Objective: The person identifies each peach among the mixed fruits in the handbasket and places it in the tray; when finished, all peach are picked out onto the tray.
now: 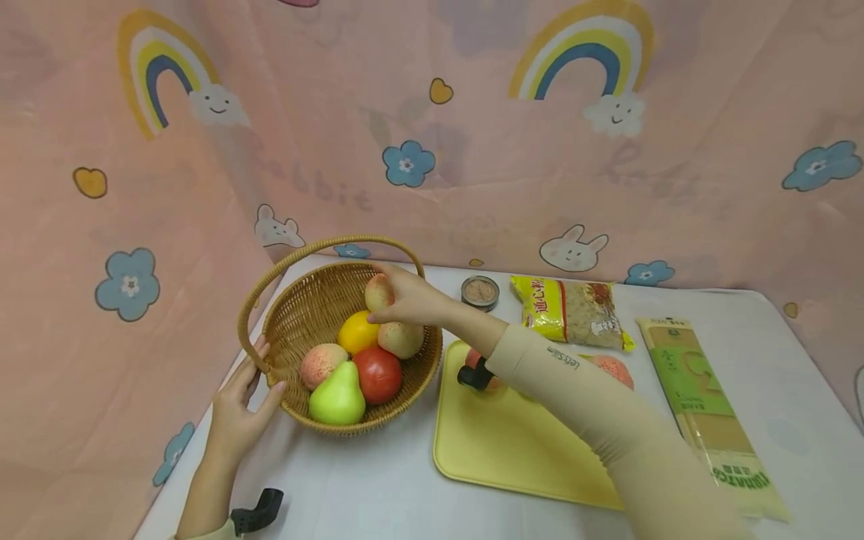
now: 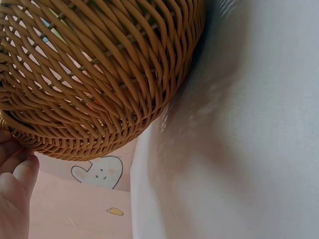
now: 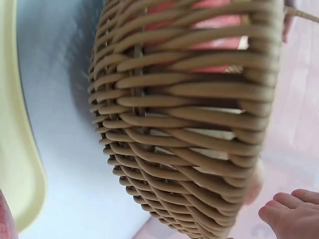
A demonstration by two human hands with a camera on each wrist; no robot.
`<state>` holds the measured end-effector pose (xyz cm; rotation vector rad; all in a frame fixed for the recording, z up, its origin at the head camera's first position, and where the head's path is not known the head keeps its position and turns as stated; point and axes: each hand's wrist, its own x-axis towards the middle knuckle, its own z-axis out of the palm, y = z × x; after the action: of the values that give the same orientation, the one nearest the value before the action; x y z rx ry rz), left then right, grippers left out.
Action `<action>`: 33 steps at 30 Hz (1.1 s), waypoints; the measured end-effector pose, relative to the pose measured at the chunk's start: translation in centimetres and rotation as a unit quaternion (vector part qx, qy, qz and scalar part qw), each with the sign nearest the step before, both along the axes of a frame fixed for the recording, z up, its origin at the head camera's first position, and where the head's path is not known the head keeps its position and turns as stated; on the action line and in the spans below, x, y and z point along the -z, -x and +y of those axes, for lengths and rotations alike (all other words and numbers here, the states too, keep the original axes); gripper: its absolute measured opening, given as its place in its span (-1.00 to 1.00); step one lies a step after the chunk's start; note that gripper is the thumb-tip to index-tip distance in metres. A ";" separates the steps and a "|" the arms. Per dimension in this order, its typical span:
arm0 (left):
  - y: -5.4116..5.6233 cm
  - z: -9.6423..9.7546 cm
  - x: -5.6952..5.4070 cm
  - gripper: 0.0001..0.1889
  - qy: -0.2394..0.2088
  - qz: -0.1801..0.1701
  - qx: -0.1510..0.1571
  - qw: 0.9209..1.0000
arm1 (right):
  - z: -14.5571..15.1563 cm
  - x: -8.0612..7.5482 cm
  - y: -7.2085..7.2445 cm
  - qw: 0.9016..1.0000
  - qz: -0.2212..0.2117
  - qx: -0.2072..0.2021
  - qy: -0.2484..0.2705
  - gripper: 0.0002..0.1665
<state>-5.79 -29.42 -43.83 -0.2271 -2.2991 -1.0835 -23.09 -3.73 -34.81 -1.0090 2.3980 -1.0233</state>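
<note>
Just left of our right hand point(image 1: 410, 298), a small yellow-and-pink, peach-shaped fruit point(image 1: 379, 291) is sitting between thumb and fingers, inside a round, light-brown wicker basket point(image 1: 304, 315). It is appearing roundish, showing no clear long axis, and lying far nearer that hand than our left hand point(image 1: 239, 411), which is pinching the basket's rim beside the handle's foot. Our right fingers are extending nearly straight, parted from the thumb; their contact with the fruit is going unconfirmed. Behind that hand, our right arm, wearing a cream sleeve point(image 1: 574, 394), is slanting back above a pale-yellow rectangular tray point(image 1: 520, 457).
</note>
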 end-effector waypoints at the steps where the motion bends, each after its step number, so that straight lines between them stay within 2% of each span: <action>1: 0.0 0.0 0.0 -0.30 0.000 0.000 -0.001 1.000 | -0.2 0.1 0.2 1.000 0.003 0.001 -0.006 0.11; 10: 0.0 0.0 0.0 -0.31 -0.005 -0.001 0.012 1.000 | -1.1 0.7 1.2 0.999 -0.010 0.020 -0.031 0.12; 21: 0.0 0.0 0.1 -0.34 -0.008 -0.008 0.004 1.000 | -1.5 1.1 1.7 0.998 -0.045 0.033 -0.030 0.12; 33: -0.1 0.1 0.0 -0.33 0.005 -0.011 -0.003 1.000 | -1.4 1.2 1.9 0.999 -0.017 0.027 -0.019 0.03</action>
<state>-5.73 -29.35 -43.79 -0.2123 -2.3222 -1.0770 -24.95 -5.15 -35.98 -0.9120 2.4198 -1.0014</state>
